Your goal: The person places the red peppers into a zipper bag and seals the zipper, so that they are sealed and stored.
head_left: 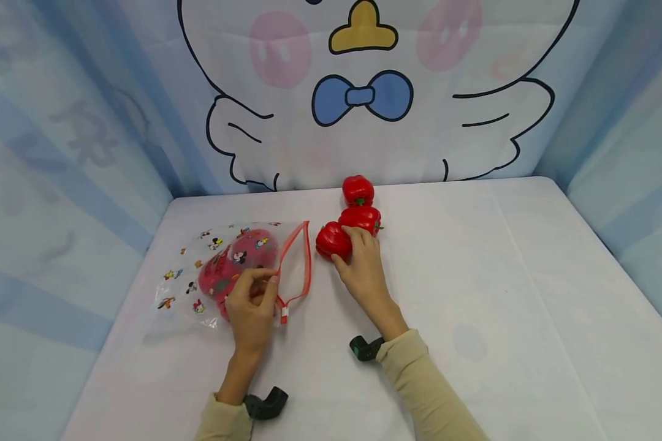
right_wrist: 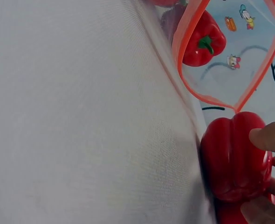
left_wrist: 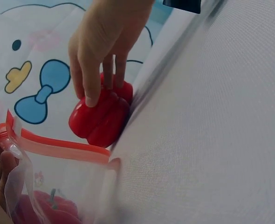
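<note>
Head view: the left hand (head_left: 252,309) pinches the edge of a clear printed plastic bag (head_left: 184,269) lying on the desk (head_left: 502,306), its red rim (head_left: 309,257) spread apart toward the right hand. Red peppers (head_left: 256,248) show inside the bag, just beyond and to the left of the left hand. The right hand (head_left: 364,260) holds another red pepper (head_left: 332,241) between thumb and fingers, near the bag's mouth. Just beyond the right fingertips lies a second loose pepper (head_left: 360,217), with a third (head_left: 358,191) behind it, farther from both hands.
</note>
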